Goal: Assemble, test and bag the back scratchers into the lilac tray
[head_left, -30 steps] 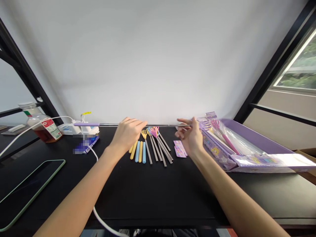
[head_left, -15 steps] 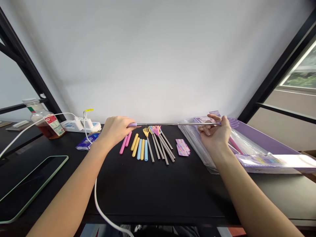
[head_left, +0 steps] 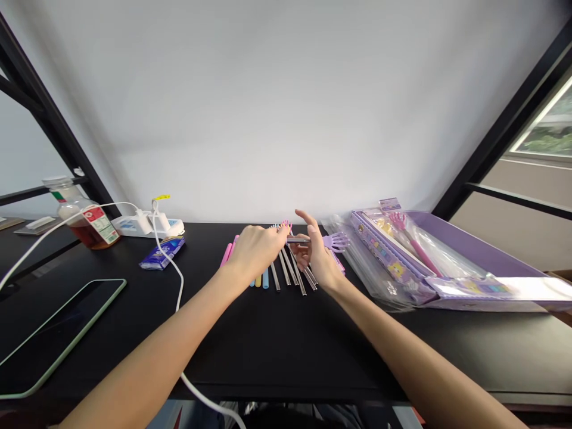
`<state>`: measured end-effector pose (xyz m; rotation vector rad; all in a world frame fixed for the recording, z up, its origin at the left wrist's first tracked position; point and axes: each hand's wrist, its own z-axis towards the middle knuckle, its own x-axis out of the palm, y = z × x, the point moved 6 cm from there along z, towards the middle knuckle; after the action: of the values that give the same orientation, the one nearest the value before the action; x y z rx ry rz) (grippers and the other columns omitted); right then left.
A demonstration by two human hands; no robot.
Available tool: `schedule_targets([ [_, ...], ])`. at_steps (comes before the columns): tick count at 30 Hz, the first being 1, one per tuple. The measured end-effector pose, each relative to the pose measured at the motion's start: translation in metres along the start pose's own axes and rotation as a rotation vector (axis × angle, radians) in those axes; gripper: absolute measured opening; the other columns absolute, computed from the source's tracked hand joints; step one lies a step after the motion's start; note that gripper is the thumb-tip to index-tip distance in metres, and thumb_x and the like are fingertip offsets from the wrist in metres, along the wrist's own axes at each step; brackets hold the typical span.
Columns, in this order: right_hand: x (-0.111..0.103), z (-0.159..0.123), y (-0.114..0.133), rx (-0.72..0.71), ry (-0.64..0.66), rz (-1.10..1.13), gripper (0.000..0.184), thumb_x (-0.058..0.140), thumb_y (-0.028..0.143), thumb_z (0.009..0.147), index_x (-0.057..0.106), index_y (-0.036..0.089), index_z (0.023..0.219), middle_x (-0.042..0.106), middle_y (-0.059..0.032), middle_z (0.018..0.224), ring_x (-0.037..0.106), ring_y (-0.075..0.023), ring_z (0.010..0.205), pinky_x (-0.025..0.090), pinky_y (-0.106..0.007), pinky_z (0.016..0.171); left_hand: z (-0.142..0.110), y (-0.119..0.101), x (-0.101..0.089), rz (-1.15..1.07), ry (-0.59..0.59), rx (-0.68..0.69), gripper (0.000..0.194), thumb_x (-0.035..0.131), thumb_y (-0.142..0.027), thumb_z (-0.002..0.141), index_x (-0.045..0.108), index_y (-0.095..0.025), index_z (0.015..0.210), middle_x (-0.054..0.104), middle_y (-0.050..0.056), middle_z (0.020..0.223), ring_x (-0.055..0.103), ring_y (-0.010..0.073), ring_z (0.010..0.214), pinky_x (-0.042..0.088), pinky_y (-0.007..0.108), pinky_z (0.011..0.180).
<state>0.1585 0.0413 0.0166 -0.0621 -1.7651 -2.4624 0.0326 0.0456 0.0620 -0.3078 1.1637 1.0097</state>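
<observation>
Live at the middle of the bench [head_left: 214,357]: left hand [head_left: 257,250] and right hand [head_left: 318,256] close together, right above the laid-out parts. Purple-clawed back scratcher [head_left: 335,241] caught in the right hand, its metal shaft [head_left: 298,241] telescoped short and pointing across toward the left fingertips, claw sticking out past the right hand. Right hand closed around the shaft, index finger lifted clear. Left hand arched over the shaft's near end, gripping or only touching, impossible to say (knuckles in the way).

Underneath, a fan of steel rods [head_left: 290,268], and pink handles [head_left: 227,253] and a blue handle [head_left: 266,277] half hidden by the left wrist. Off to the right, a purple tray [head_left: 473,250] with a pink-clawed back scratcher [head_left: 397,221] in a clear plastic sleeve, and a printed purple package [head_left: 384,256] along its edge. Far left, a power strip [head_left: 147,225], a white cable [head_left: 179,286] and a tablet [head_left: 62,333].

By the look of it, a stage of collapsing or checking the shaft, with the handle end out of sight. Next call, on this evidence: a firm left-hand hold on that end, then a clean lift clear of the loose rods.
</observation>
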Motion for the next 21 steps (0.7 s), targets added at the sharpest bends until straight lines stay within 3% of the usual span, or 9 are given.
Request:
schedule_targets([
  [4, -0.003, 0.008, 0.005, 0.038, 0.037, 0.023, 0.06, 0.049, 0.065, 0.092, 0.051, 0.035, 0.143, 0.048, 0.0066, 0.061, 0.035, -0.01, 0.045, 0.031, -0.021, 0.042, 0.001, 0.002, -0.003, -0.111, -0.019, -0.055, 0.019, 0.047, -0.022, 0.1, 0.065, -0.018, 0.102, 0.069, 0.006, 0.072, 0.066, 0.0231, 0.061, 0.036, 0.03, 0.052],
  [7, -0.021, 0.017, 0.008, 0.089, -0.052, 0.111, 0.055, 0.059, 0.068, 0.085, 0.066, 0.027, 0.121, 0.05, 0.0059, 0.058, 0.036, -0.0088, 0.043, 0.034, -0.021, 0.042, -0.001, 0.005, -0.007, -0.311, -0.076, -0.03, 0.028, 0.045, -0.04, 0.103, 0.064, -0.021, 0.11, 0.072, 0.003, 0.081, 0.067, 0.0202, 0.067, 0.041, 0.028, 0.057],
  [11, -0.047, 0.021, 0.013, 0.094, -0.118, 0.127, 0.051, 0.074, 0.066, 0.074, 0.07, 0.016, 0.083, 0.049, 0.0037, 0.051, 0.038, -0.0072, 0.04, 0.036, -0.023, 0.04, -0.005, 0.005, -0.003, -0.522, -0.147, 0.038, 0.031, 0.043, -0.033, 0.105, 0.062, -0.022, 0.125, 0.073, 0.005, 0.104, 0.069, 0.0179, 0.084, 0.05, 0.028, 0.07],
  [15, -0.063, 0.02, 0.027, -0.009, -0.133, 0.093, 0.042, 0.083, 0.055, 0.071, 0.067, 0.016, 0.074, 0.057, 0.0009, 0.055, 0.048, -0.0082, 0.042, 0.041, -0.023, 0.043, -0.006, 0.007, 0.005, -0.587, -0.173, -0.015, 0.029, 0.046, -0.031, 0.103, 0.064, -0.021, 0.124, 0.073, 0.006, 0.11, 0.069, 0.0191, 0.091, 0.052, 0.029, 0.077],
  [19, -0.079, 0.018, 0.043, -0.092, -0.184, -0.036, 0.04, 0.081, 0.056, 0.072, 0.068, 0.018, 0.075, 0.064, -0.0014, 0.061, 0.056, -0.0109, 0.048, 0.047, -0.025, 0.052, -0.005, 0.004, 0.005, -0.672, -0.207, -0.088, 0.024, 0.051, -0.032, 0.1, 0.067, -0.022, 0.115, 0.075, 0.003, 0.095, 0.069, 0.0182, 0.082, 0.051, 0.028, 0.071],
  [21, -0.09, 0.016, 0.05, -0.126, -0.24, -0.267, 0.044, 0.074, 0.062, 0.077, 0.069, 0.018, 0.072, 0.064, -0.0028, 0.062, 0.056, -0.0126, 0.05, 0.047, -0.027, 0.054, -0.005, 0.002, 0.005, -0.731, -0.202, -0.119, 0.023, 0.053, -0.032, 0.099, 0.069, -0.021, 0.111, 0.074, 0.001, 0.084, 0.067, 0.0164, 0.072, 0.049, 0.026, 0.066],
])
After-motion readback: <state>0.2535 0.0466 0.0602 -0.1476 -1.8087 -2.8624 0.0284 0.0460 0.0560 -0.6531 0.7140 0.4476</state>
